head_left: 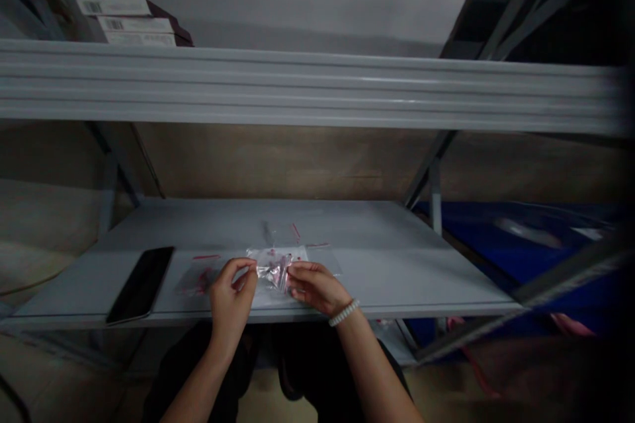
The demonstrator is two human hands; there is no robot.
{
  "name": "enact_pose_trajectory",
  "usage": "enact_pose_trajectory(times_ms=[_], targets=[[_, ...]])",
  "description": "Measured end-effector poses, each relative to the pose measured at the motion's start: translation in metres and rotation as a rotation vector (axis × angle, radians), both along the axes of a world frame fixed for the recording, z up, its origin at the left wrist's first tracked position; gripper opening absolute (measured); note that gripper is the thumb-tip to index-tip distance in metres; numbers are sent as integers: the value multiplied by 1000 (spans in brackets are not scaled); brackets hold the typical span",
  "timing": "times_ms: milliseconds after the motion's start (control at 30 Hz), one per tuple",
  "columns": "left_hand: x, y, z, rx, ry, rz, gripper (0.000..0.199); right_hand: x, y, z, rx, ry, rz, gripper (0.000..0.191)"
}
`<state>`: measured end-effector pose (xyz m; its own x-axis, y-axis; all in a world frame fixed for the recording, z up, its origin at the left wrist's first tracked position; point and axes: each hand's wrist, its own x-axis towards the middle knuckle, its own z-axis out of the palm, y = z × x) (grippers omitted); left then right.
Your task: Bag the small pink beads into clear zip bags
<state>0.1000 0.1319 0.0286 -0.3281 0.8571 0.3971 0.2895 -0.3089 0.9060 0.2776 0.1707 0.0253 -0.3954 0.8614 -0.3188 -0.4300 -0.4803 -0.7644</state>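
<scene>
The clear plastic bag [276,273] is positioned between both hands, over the front part of the grey shelf [397,264]. The left hand [231,294] pinches the bag's 9 o'clock edge between thumb and index finger; the right hand [316,284] grips the 3 o'clock edge, fingers closed on the plastic. Relative to this bag, a red-striped bag [199,277] lies at 9 o'clock, a dark tablet [141,285] lies farther out at 9 o'clock, and a flat transparent bag [282,233] lies at 12 o'clock.
</scene>
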Motion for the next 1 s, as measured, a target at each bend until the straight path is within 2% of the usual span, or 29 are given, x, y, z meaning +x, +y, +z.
enact_pose_trajectory(times_ms=[100, 267, 300, 467, 667, 767, 867, 933, 1000], targets=[[0, 2, -1, -9, 13, 2, 13, -2, 1, 4, 28, -5, -15, 27], [1, -1, 5, 122, 246, 107, 19, -18, -2, 12, 167, -22, -15, 29], [2, -3, 7, 128, 251, 85, 19, -23, -3, 13, 190, -25, -18, 29], [9, -10, 13, 36, 77, -206, 22, -42, -6, 14, 307, -92, -35, 27], [4, -11, 10, -100, -17, -300, 21, -35, -1, 8, 467, -231, -31, 24], [1, -12, 9, -118, 62, -304, 15, -29, 0, 6, 523, -276, -14, 25], [-2, -14, 11, -120, 227, -278, 7, -27, -1, 8, 575, -312, 25, 26], [-3, -16, 13, -112, 326, -274, 11, -28, -4, 11, 595, -325, 74, 27], [-3, -17, 13, -123, 307, -302, 18, -30, -8, 14, 581, -299, 138, 28]])
